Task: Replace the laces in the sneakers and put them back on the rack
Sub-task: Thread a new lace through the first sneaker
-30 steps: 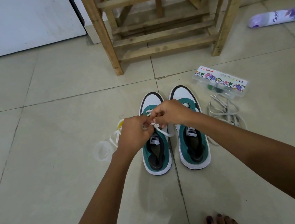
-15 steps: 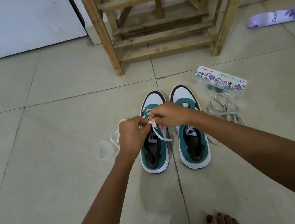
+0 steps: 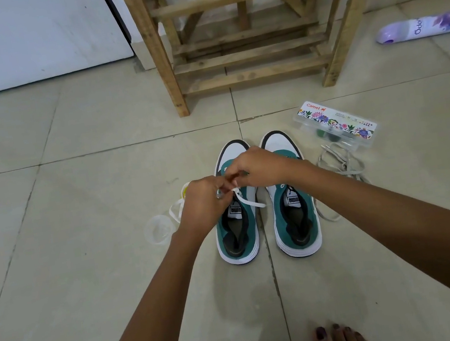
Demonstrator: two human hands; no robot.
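Two green and white sneakers stand side by side on the tiled floor, toes toward the rack: the left sneaker (image 3: 238,233) and the right sneaker (image 3: 294,218). Both my hands work over the left sneaker's lacing area. My left hand (image 3: 204,206) pinches the white lace (image 3: 248,200), whose free end trails across the tongue. My right hand (image 3: 259,167) pinches the same lace just above the eyelets. The right sneaker shows no lace. The wooden shoe rack (image 3: 252,55) stands beyond the sneakers with bare shelves.
A pile of grey old laces (image 3: 342,165) lies right of the sneakers, next to a clear plastic box (image 3: 335,125) with a floral label. A clear round lid (image 3: 158,230) lies at the left. A purple spray can (image 3: 426,26) lies far right. My bare toes (image 3: 335,339) are at the bottom.
My hands stayed over the left sneaker and shifted slightly up toward the toe. The lace's free end now lies further out across the tongue.
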